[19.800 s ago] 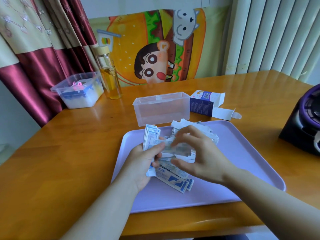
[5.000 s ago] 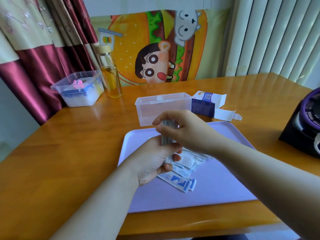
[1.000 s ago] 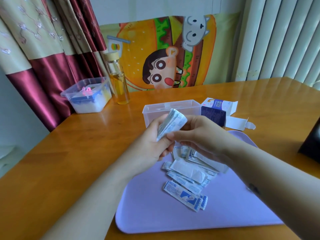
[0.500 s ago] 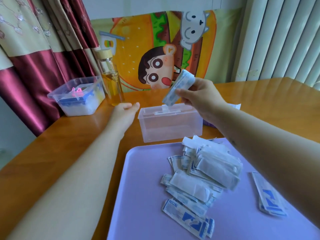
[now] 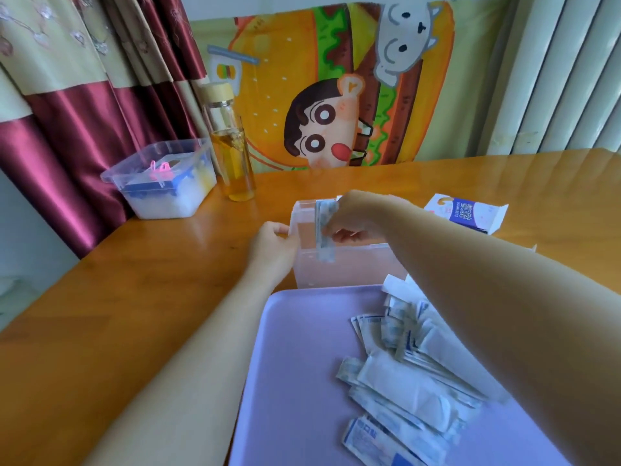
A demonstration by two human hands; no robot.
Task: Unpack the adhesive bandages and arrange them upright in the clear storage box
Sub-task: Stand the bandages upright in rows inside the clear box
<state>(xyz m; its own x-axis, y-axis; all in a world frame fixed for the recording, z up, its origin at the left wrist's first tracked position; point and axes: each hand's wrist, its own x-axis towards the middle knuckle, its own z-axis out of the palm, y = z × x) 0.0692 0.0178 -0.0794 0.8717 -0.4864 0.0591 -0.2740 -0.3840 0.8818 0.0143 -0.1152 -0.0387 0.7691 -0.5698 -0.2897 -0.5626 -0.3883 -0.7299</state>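
Observation:
The clear storage box (image 5: 349, 270) stands open on the wooden table just beyond the purple tray (image 5: 302, 364). My right hand (image 5: 359, 216) pinches a small stack of bandages (image 5: 324, 230) and holds it upright inside the box at its left end. My left hand (image 5: 274, 245) grips the box's left wall. A loose pile of wrapped bandages (image 5: 413, 375) lies on the tray, partly hidden under my right forearm.
The opened blue-and-white bandage carton (image 5: 467, 213) lies to the right behind the box. A glass bottle of yellow liquid (image 5: 232, 153) and a lidded plastic tub (image 5: 164, 179) stand at the back left by the curtain.
My right hand has lowered the bandage stack from above the box down into it. My left hand has moved from the table beside the box onto its left wall.

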